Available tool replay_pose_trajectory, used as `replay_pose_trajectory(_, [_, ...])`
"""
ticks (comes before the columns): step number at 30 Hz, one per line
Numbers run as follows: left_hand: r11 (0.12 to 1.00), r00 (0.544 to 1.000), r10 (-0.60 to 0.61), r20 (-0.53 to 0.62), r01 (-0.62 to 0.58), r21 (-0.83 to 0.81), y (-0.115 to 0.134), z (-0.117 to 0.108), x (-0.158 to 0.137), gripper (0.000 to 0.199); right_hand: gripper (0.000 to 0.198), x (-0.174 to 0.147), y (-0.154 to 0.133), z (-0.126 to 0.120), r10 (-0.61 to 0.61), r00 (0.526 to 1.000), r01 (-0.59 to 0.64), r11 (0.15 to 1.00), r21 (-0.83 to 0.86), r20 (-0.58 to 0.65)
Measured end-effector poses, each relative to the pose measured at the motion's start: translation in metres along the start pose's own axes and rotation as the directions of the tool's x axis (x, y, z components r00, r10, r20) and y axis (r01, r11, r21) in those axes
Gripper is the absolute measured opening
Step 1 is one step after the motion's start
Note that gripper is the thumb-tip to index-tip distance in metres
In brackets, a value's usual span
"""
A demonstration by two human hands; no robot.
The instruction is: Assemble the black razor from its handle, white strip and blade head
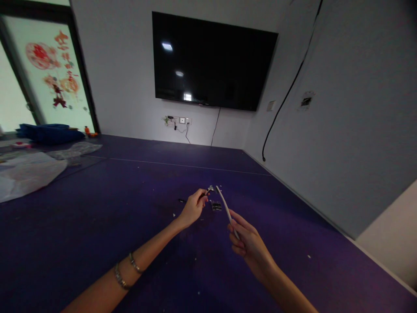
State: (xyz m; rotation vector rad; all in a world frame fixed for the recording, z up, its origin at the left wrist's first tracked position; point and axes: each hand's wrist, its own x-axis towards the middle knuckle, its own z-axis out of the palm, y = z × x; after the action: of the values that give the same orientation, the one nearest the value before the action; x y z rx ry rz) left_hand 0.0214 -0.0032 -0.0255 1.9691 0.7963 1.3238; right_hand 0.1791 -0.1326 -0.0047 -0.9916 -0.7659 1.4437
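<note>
My left hand (194, 208) is closed around a small tool with a dark handle and a pale silvery head (210, 188); its exact kind is too small to make out. In my right hand (245, 237) is a white toothbrush (224, 204), gripped by the handle and slanting up and away. Its dark bristles are close beside the silvery head; I cannot tell whether they touch. Just below, a small dark rectangular piece (216, 205) with lighter marks lies on the purple surface (156, 261). A short thin black item (182, 200) lies left of my left hand, partly hidden.
Small pale bits are scattered over the surface. A clear plastic sheet (29, 174) and dark blue cloth (48, 133) lie at the left. Beyond are a wall-mounted television (211, 61), wall sockets (182, 120) and a black cable (286, 95) hanging at the right.
</note>
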Motion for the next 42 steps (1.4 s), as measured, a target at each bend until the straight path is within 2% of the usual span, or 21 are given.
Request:
replay_pose_trajectory(4, [1.000,1.000,-0.009,0.016,0.009,-0.022,0.000,0.002,-0.001,0.014,0.047,0.001,-0.003,0.005,0.000,1.000,0.000,1.000,0.011,0.014])
replay_pose_trajectory(9, [0.999,0.999,-0.019,-0.026,0.018,-0.049,-0.002,0.001,0.000,0.014,0.049,-0.002,0.003,0.004,0.024,1.000,-0.024,0.999,0.025,0.015])
replay_pose_trajectory(12, [0.998,0.999,-0.029,-0.018,0.028,-0.056,-0.003,0.001,0.000,0.013,0.049,0.002,0.003,0.002,-0.007,1.000,0.007,0.999,0.034,0.003])
replay_pose_trajectory(17, [0.999,1.000,-0.023,0.013,0.023,-0.028,-0.002,0.002,-0.002,0.009,0.048,0.007,0.004,0.005,-0.019,1.000,0.019,1.000,0.012,-0.007])
replay_pose_trajectory(27, [1.000,1.000,-0.022,-0.012,0.022,-0.013,0.000,0.002,-0.002,0.009,0.049,0.001,0.008,0.007,-0.039,0.998,0.041,0.998,0.038,-0.039])
replay_pose_trajectory(32, [1.000,1.000,-0.017,-0.016,0.017,-0.004,0.003,0.002,-0.003,0.007,0.052,-0.001,0.015,0.008,0.008,0.999,-0.007,0.999,0.040,-0.039])
replay_pose_trajectory(38, [1.000,1.000,-0.029,0.006,0.029,0.004,0.005,0.004,-0.004,0.006,0.051,0.001,0.014,0.004,-0.029,0.998,0.033,0.998,0.056,-0.062])
replay_pose_trajectory(42, [1.000,1.000,-0.024,-0.002,0.024,0.010,0.003,0.003,-0.003,0.006,0.051,0.000,0.017,0.005,-0.002,0.999,0.004,0.999,0.049,-0.039])
